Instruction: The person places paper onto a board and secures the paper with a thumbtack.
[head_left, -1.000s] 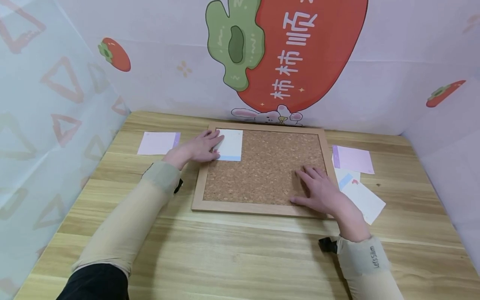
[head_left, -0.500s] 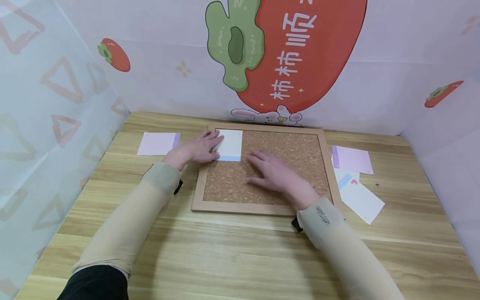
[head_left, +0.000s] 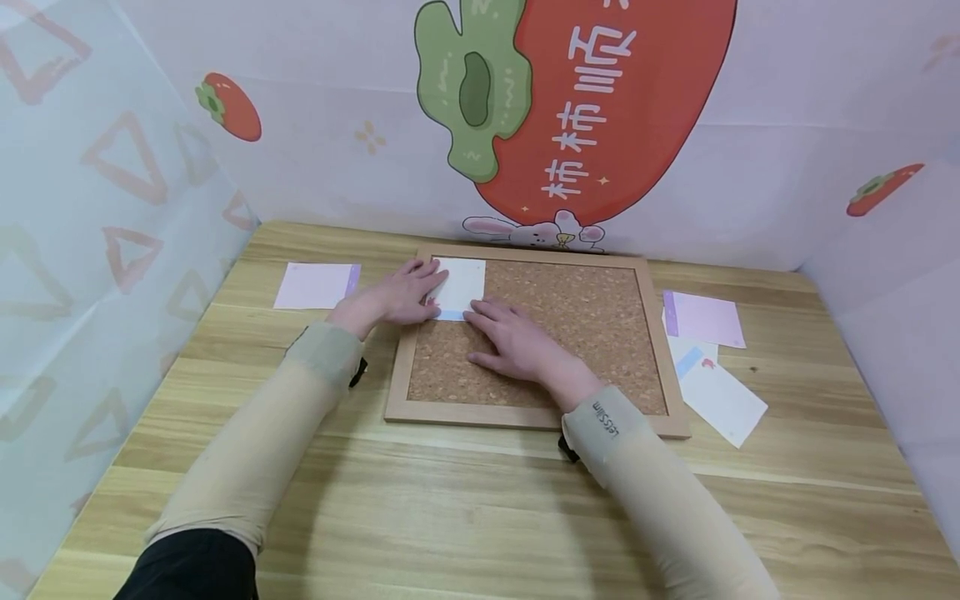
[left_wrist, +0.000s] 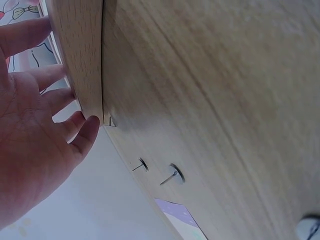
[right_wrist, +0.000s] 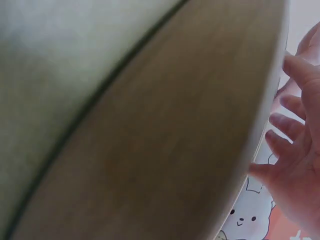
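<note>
A white note card (head_left: 462,283) with a blue strip along its lower edge lies in the upper left of a wood-framed cork board (head_left: 585,325). My left hand (head_left: 397,296) spreads over the card's left side and the frame, fingers extended. In the left wrist view the same hand (left_wrist: 40,115) has its fingertips at the pale wooden frame (left_wrist: 80,55). At the card's lower right corner are the fingertips of my right hand (head_left: 517,340), its fingers extended low over the cork. The right wrist view shows this hand (right_wrist: 300,145) with its fingers apart, gripping nothing.
To the left of the board lies a lilac card (head_left: 317,286). Another lilac card (head_left: 705,318) overlaps white cards (head_left: 727,400) on the right. Thumbtacks (left_wrist: 175,173) rest points-up on the wooden table (head_left: 450,508). A printed backdrop (head_left: 322,158) stands behind.
My right hand has moved left across the board, from its lower right part to the white card's lower right corner. The left hand and the card have stayed put.
</note>
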